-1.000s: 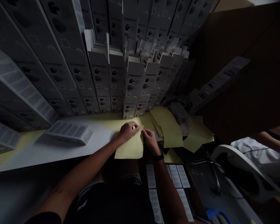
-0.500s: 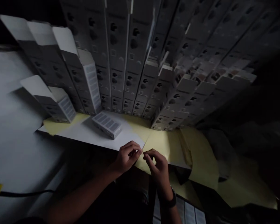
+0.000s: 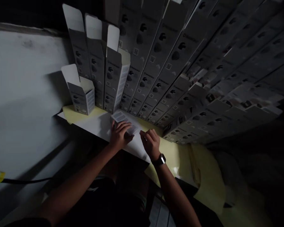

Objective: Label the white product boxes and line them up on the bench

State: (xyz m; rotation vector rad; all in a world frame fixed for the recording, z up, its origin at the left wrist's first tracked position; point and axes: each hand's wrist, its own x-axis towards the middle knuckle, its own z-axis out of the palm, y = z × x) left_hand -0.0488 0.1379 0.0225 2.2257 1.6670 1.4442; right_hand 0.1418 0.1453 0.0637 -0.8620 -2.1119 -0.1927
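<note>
A small printed carton lies flat on the white sheet in front of the stacked boxes. My left hand is over it, fingers across its top and thumb at its near end, gripping it. Part of the carton is hidden under that hand. Just right of the carton's end is my right hand, its thumb and fingertips pinched together. Whatever is between those fingertips is too small and dark to make out. A watch is on the right wrist.
Tall rows of grey printed cartons rise behind my hands, leaning away to the right. At left stands an open-flapped carton. The white sheet and yellow paper cover the surface. A pale wall borders the left.
My hands have parted from their close pinch together. The left moved onto the lying carton, and the right moved forward near its end. The camera view has shifted and turned.
</note>
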